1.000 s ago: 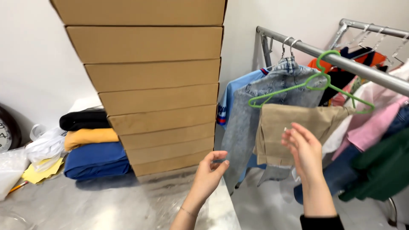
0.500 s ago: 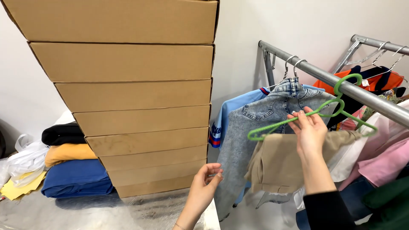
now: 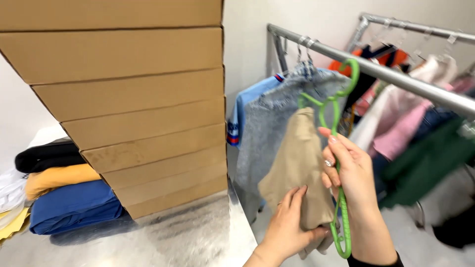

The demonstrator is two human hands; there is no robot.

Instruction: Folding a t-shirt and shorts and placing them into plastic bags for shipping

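A green plastic hanger (image 3: 340, 148) carries a tan garment (image 3: 298, 163); its hook is over the metal rail (image 3: 376, 69). My right hand (image 3: 347, 168) grips the hanger's side, fingers wrapped round the green bar. My left hand (image 3: 290, 222) holds the lower edge of the tan garment from below. Right behind the garment hangs a grey-blue denim piece (image 3: 277, 118), and beside that a light blue shirt (image 3: 245, 113).
A tall stack of flat cardboard boxes (image 3: 133, 109) stands on a shiny grey table (image 3: 198, 237) at left. Folded black, yellow and blue clothes (image 3: 69, 193) lie beside it. Pink, white, green and orange garments (image 3: 410, 133) fill the rail at right.
The hanger has turned edge-on and its hook now sits over the rail. My left hand rose and took hold of the tan garment's bottom. The camera moved closer.
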